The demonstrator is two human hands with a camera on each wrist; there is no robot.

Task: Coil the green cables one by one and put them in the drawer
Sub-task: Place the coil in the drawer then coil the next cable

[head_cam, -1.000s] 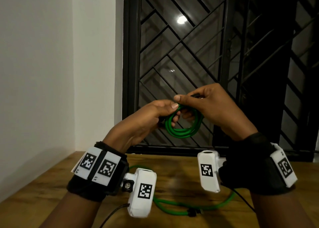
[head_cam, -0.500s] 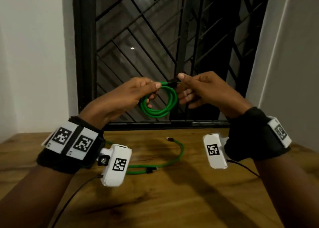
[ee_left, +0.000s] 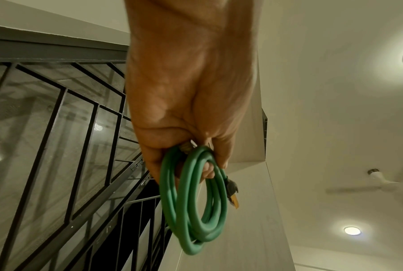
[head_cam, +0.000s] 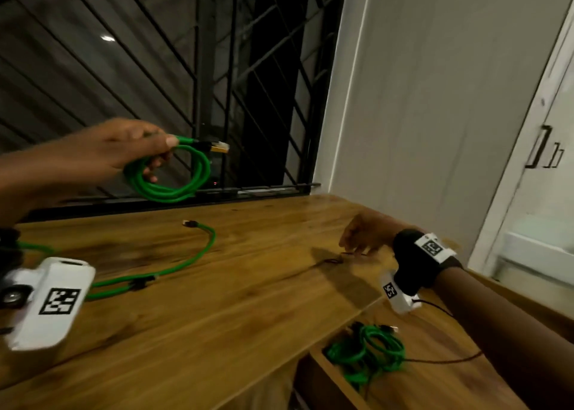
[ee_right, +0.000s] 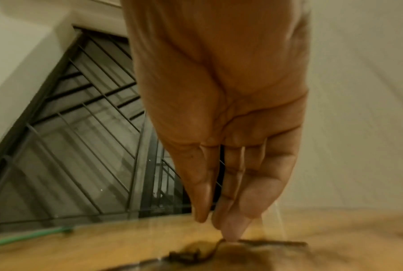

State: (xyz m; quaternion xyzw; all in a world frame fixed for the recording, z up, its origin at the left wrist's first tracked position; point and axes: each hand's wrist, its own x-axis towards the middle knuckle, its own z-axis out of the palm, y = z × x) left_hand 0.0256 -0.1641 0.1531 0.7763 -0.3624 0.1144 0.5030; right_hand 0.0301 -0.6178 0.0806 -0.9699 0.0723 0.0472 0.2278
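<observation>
Wooden desk [head_cam: 248, 301] runs under a black window grille [head_cam: 217, 68], with a white wall at 3 o'clock and a pale cabinet door beyond it. At 5 o'clock in the head view the drawer [head_cam: 441, 375] stands open below the desk edge; inside it lies a loose heap of coiled green cables [head_cam: 369, 353], a plug end showing at its far side.

Up at 10 o'clock the left hand [head_cam: 118, 148] holds a coiled cable [head_cam: 174, 176] in the air above the desk, thumb and fingers [head_cam: 169, 141] closed round the top of the loops. The coil hangs down from the grip as an upright ring, and its yellow-tipped plug [head_cam: 219, 147] sticks out level toward 3 o'clock. The left wrist view shows the same ring hanging edge-on from the curled fingers [ee_left: 209, 168].

One more uncoiled green cable [head_cam: 186, 260] lies flat on the desk, its long axis running from 9 o'clock toward the middle, then hooking up to a plug end that points to 9 o'clock.

The right hand [head_cam: 366, 232] is at 3 o'clock, low over the desk, fingers [ee_right: 232, 231] straight and close together, tips touching a thin dark tie [ee_right: 191, 254] lying on the wood; it grips nothing
</observation>
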